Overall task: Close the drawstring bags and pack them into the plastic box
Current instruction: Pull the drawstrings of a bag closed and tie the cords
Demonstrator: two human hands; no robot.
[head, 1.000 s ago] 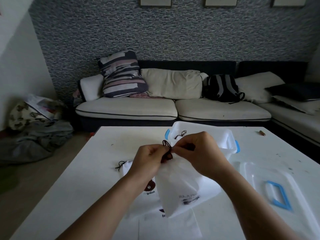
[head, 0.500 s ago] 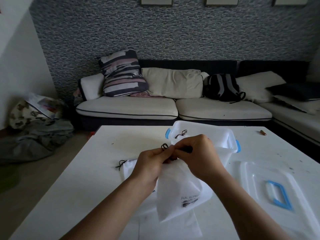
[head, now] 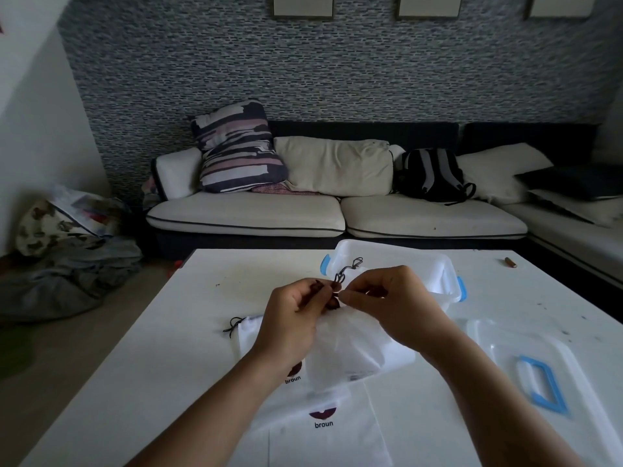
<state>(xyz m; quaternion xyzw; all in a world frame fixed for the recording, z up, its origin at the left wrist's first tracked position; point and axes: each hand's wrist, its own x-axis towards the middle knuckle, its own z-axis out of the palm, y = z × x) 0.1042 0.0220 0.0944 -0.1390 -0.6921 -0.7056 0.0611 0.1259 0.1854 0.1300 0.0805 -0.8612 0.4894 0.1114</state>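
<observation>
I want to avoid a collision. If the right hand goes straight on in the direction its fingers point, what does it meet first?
The right hand points left at the left hand, so it would probably meet the cord and those fingers first; depth is unclear.

A white bench (head: 141,382) carries everything. Near its far edge stands a clear plastic box (head: 435,274) with blue clips. The box lid (head: 573,382), with a blue handle, lies flat toward the right edge. Flat white drawstring bags (head: 323,429) lie at the near middle. A small brown stub (head: 510,262) rests by the far right corner.
</observation>
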